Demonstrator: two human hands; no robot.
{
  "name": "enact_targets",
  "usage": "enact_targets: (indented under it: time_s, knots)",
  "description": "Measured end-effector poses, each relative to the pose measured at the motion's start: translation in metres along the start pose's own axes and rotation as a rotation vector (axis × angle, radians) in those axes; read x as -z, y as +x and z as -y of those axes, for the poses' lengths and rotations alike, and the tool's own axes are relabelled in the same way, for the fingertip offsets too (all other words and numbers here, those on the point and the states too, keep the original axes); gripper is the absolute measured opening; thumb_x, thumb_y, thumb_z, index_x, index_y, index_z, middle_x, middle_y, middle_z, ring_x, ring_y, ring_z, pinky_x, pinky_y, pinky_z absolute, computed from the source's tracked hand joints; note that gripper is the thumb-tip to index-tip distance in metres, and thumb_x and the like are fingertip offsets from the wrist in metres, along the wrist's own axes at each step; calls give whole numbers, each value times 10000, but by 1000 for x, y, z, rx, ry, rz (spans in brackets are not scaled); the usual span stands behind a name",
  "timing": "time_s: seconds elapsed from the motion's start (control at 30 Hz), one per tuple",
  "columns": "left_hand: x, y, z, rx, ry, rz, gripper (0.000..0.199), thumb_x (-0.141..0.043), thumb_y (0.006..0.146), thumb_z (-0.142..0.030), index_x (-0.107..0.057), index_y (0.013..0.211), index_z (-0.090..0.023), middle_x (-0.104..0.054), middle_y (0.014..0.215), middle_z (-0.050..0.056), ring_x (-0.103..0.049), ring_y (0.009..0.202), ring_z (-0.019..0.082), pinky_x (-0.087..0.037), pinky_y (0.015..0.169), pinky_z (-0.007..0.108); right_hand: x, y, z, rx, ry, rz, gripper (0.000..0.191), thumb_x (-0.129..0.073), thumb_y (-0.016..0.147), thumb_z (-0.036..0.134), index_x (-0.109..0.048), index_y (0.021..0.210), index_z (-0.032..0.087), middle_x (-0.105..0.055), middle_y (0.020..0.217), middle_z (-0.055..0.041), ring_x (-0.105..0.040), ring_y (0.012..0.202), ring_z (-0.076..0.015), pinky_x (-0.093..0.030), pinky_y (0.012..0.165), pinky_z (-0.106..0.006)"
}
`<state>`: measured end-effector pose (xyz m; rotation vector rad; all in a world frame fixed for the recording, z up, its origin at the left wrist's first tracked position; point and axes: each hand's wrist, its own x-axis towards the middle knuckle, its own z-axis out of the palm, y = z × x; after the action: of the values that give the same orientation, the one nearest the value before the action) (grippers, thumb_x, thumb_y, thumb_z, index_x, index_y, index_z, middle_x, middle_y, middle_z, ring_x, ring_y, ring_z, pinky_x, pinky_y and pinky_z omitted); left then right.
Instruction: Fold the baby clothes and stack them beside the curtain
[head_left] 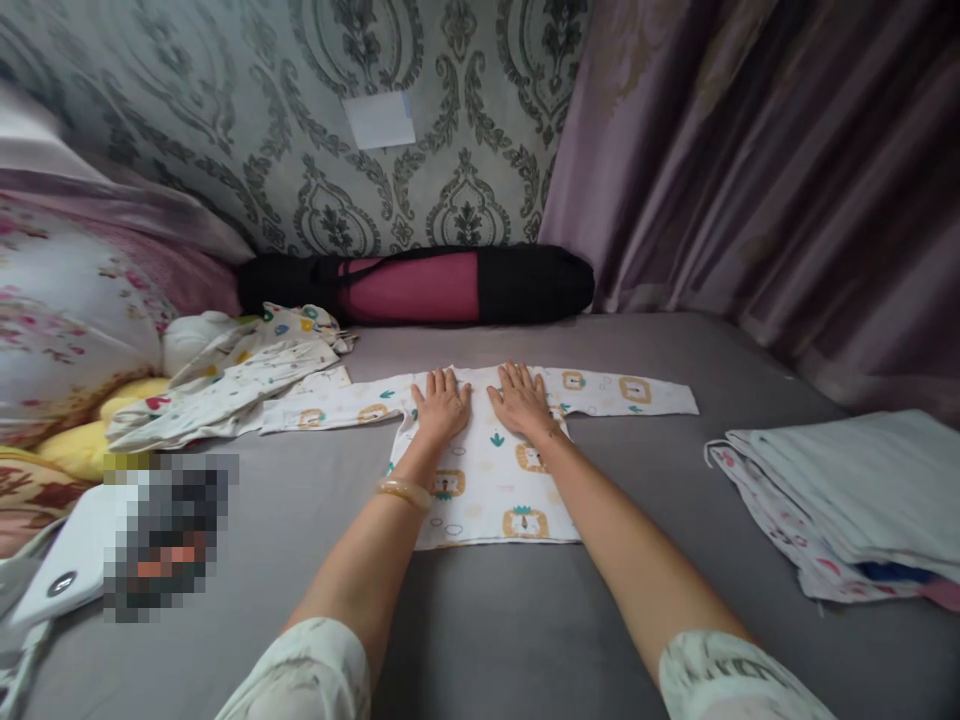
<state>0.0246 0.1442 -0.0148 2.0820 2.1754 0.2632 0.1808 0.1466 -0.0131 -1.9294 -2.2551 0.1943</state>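
Observation:
A small white long-sleeved shirt (487,490) with lion and leaf prints lies spread on the grey bed sheet (300,540), its sleeves stretched out to both sides. My left hand (441,405) rests flat on the upper left of the shirt, fingers apart, with a pale bangle on the wrist. On the upper right part lies my right hand (520,402), palm down and fingers spread. Neither hand grips the cloth. The tip of the left sleeve meets a loose pile of printed clothes (240,375).
Folded clothes (862,490) are stacked at the right. A black and pink rolled bag (409,287) lies along the patterned wall. Floral bedding (67,310), yellow plush (82,440) and a white device (71,560) beside a blurred patch are at the left. Purple curtains (690,150) hang back right.

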Motion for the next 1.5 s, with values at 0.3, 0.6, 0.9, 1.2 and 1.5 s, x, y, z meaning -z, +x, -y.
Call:
enact_targets:
  time_s: [0.3,0.6,0.9,1.2,1.5]
  knots:
    - [7,-24,6,-29,69,-24,686,-222,961,-481,-262,1502,-62,-267,1564,201,-195,1465,313,-162,1177,493,22,-12,-18,-37,46,9,624,-193,997,429,-257,1517,91,-162,1606,-144,-94,1477,-254,-56,1174,-469]
    - [1,-32,15,2,117,-22,720,-170,958,-527,-306,1494,-64,-276,1561,195,-221,1453,340,-149,1171,531,12,-24,-27,-59,-58,-31,623,-200,992,522,-288,1522,208,-233,1592,-123,-142,1457,-324,-60,1139,-570]
    - [5,-35,13,-2,115,-19,724,-186,956,-526,-302,1497,-59,-285,1559,192,-223,1452,343,-165,1167,521,16,-20,-30,-70,107,36,613,-232,989,517,-283,1526,225,-207,1602,-107,-94,1474,-308,-13,1151,-561]
    - [8,-35,8,29,106,26,732,-189,948,-519,-284,1504,-51,-250,1569,201,-192,1463,338,-139,1174,526,65,-24,-130,-446,319,-334,491,-392,933,290,-482,1370,86,-512,1397,-173,-418,1327,-255,-291,1104,-415]
    - [3,-31,12,24,112,24,730,-187,950,-526,-276,1508,-64,-236,1573,202,-182,1464,343,-140,1170,533,54,-54,-194,-962,117,-418,481,-538,848,326,-537,1261,80,-488,1373,-241,-393,1318,-361,-276,1061,-568]
